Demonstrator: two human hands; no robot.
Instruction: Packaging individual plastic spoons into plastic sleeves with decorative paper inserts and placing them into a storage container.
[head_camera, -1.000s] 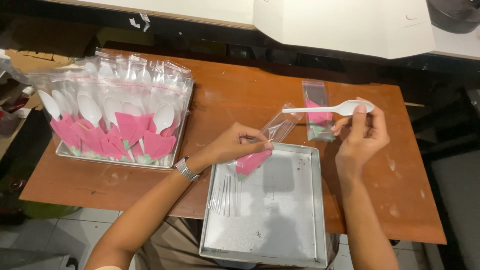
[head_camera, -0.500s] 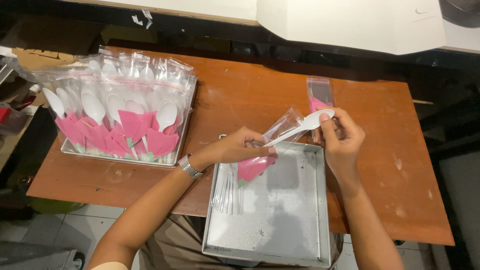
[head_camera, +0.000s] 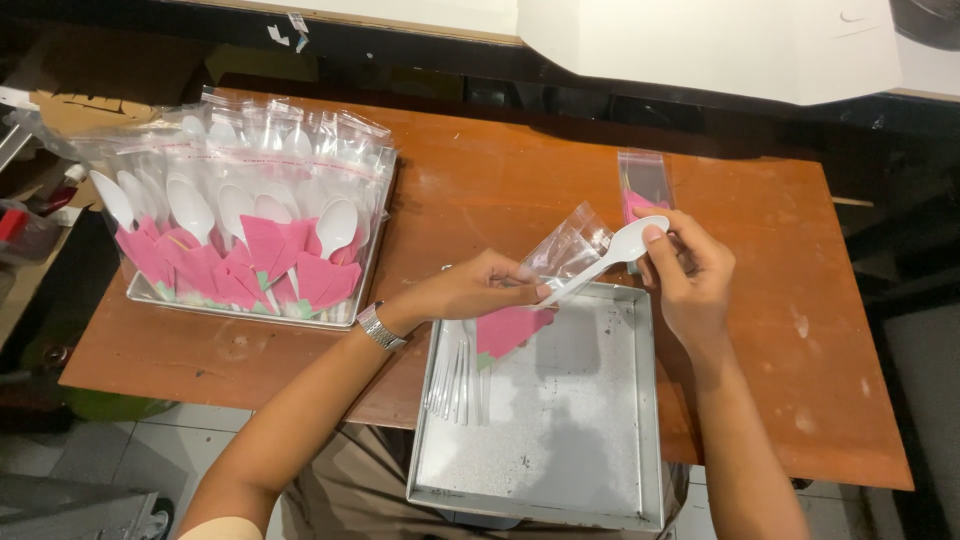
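Brown wooden tabletop (head_camera: 500, 190), scuffed and spotted, filling most of the view. At its left end, a metal tray (head_camera: 372, 262) crammed with upright clear bags (head_camera: 250, 200), each showing a white spoon and a pink napkin. At the near edge, a second, shallow metal tray (head_camera: 560, 440), hanging partly over the edge, mostly bare, with a few clear plastic forks (head_camera: 455, 375) lying along its left wall. Near the far right, flat on the wood and well apart from both trays, one narrow filled clear bag (head_camera: 643, 185) with pink inside.

Above the near tray's far-left corner, left hand (head_camera: 475, 290), wristwatch (head_camera: 380, 326) on the wrist, grip closed on a clear cellophane bag (head_camera: 565, 255) with a pink napkin (head_camera: 510, 328) in its lower end, mouth tilted up and to the right. Just to the right, right hand (head_camera: 690, 270), grip pinched on the bowl end of a white plastic spoon (head_camera: 600, 263), handle slanted down-left, its tip by the left fingertips; inside the bag or just against it, hard to tell.
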